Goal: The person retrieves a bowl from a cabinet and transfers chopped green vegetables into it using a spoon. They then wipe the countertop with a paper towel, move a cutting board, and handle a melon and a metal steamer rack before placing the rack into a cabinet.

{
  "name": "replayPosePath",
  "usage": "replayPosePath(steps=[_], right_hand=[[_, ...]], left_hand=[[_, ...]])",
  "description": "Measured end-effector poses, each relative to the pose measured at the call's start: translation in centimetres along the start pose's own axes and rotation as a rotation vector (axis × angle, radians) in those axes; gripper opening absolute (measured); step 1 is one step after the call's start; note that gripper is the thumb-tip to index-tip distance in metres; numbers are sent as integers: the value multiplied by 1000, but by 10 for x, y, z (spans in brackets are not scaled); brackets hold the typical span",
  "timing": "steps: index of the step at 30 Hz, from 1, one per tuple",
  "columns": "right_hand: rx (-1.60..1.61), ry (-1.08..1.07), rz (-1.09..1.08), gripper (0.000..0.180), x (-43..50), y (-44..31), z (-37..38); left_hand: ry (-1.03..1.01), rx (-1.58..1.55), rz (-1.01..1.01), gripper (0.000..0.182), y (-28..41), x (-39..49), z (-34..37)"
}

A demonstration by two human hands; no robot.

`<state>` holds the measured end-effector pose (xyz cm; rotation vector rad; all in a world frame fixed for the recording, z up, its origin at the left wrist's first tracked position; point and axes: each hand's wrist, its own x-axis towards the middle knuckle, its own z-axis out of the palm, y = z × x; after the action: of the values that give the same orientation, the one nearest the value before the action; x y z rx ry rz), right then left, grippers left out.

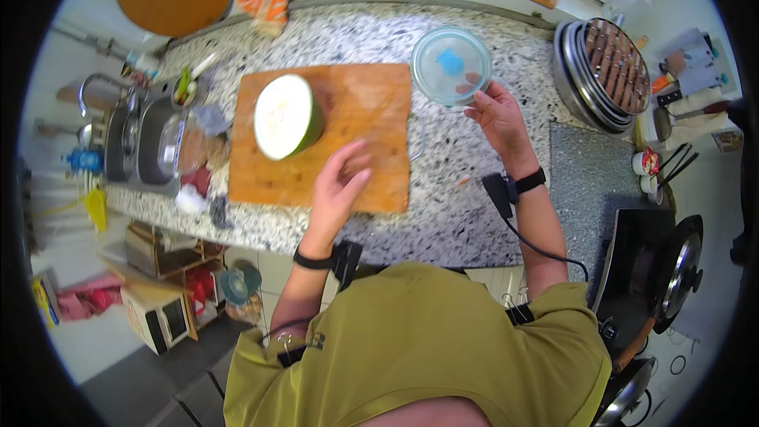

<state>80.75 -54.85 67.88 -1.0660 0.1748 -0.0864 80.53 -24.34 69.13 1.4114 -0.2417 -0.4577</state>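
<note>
My right hand (pixel 499 121) grips the near rim of a round transparent container (pixel 442 68) with a pale teal rim and a blue patch in its middle. It is held over the granite counter, beyond the right edge of a wooden cutting board (pixel 367 107). Whether a lid sits on it, I cannot tell. My left hand (pixel 339 181) holds nothing; its fingers are apart above the board's near part. Just beyond that hand, a cut green-skinned melon (pixel 286 115) rests on the board, its white cut face showing.
On the left is a double sink (pixel 159 133) with bags beside it. Stacked metal steamers (pixel 616 68) stand at the right rear. A lidded pan (pixel 682 273) sits on the black cooktop (pixel 634 261) at right. An orange packet (pixel 267 9) lies at the back.
</note>
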Motion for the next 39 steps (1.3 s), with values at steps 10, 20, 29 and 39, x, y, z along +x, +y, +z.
replayPosePath(steps=[10,20,29,39], right_hand=[[-108,-196,130,29,-56,55,134],[-376,-252,-63,30,-62,90,200],[-1049,-236,-887,33,-68,89,219],[-385,-296,-15,29,-72,95,217]], left_hand=[[159,-309,17,43,20,-19,-41],[362,-424,18,38,15,-56,-90],[158,-734,70,37,13,-80,-111],[256,-655,91,37,3,-90,-105]])
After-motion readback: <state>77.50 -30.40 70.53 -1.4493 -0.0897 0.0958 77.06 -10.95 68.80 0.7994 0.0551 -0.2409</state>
